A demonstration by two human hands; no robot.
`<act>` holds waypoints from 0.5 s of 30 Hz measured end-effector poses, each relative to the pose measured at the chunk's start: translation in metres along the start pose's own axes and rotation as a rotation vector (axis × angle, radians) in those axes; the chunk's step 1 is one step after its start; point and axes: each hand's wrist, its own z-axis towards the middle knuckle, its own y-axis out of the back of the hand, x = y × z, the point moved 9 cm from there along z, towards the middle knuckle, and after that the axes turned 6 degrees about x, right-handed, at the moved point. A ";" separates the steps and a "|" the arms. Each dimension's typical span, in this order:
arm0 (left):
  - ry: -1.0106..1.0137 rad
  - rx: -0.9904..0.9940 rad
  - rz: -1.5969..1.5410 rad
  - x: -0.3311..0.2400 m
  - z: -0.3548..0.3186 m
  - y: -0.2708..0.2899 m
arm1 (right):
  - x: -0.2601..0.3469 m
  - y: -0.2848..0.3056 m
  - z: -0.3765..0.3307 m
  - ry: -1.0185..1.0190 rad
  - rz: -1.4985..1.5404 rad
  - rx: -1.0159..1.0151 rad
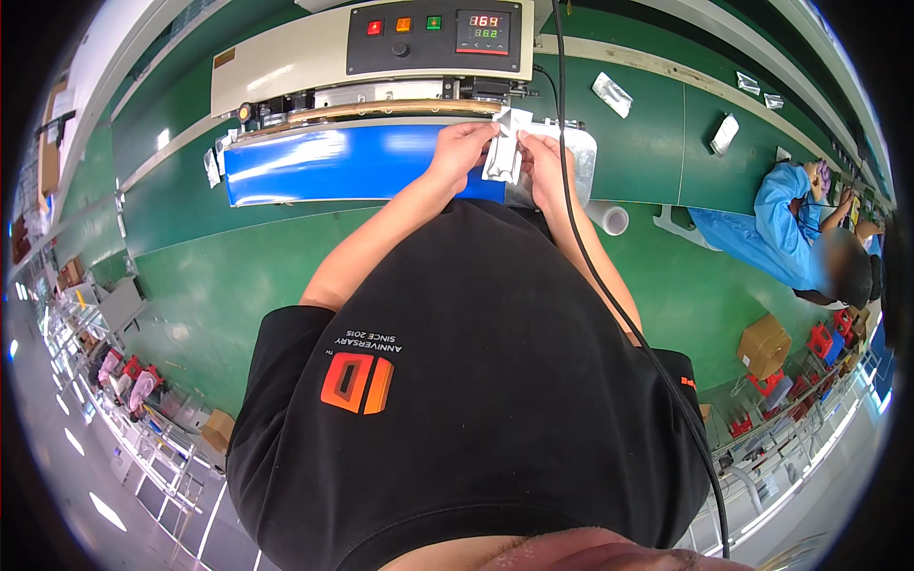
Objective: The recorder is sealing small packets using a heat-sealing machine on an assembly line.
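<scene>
I see two bare hands holding one small silver pouch point(505, 157) between them. The left hand point(460, 150) has its thumb and finger pinched shut on the pouch's left edge, up near the top. The right hand point(545, 160) pinches the other edge, a bit lower than the very top. So the pouch sits right in the middle of the two grips, and the gap in each pinch is very thin. Its top end sticks up past the fingers, and its bottom end hangs down between the hands toward the black shirt point(505, 381). I see shiny folds on it.

The pouch is over the right end of the blue belt point(333, 167), close to the front of the big cream machine point(286, 76). I can't tell if its top touches the machine. A metal plate point(583, 162) is just beside the right hand, and a black cable point(568, 181) runs past that hand. More silver packets point(612, 95) lie on the green table point(657, 143), well apart from the grips.
</scene>
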 end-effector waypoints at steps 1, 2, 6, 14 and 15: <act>-0.008 0.012 -0.032 -0.001 0.001 -0.001 | 0.000 -0.002 0.002 -0.008 -0.017 0.007; -0.010 -0.013 -0.019 -0.002 0.001 0.002 | 0.000 -0.001 0.003 -0.017 -0.041 -0.012; -0.026 -0.040 -0.030 -0.005 0.001 0.008 | -0.003 -0.006 0.010 -0.009 -0.060 0.015; -0.051 -0.089 -0.072 -0.006 0.000 0.032 | -0.012 -0.026 0.014 -0.032 -0.138 0.034; -0.067 -0.100 -0.085 -0.008 -0.001 0.038 | -0.014 -0.035 0.015 -0.033 -0.130 0.075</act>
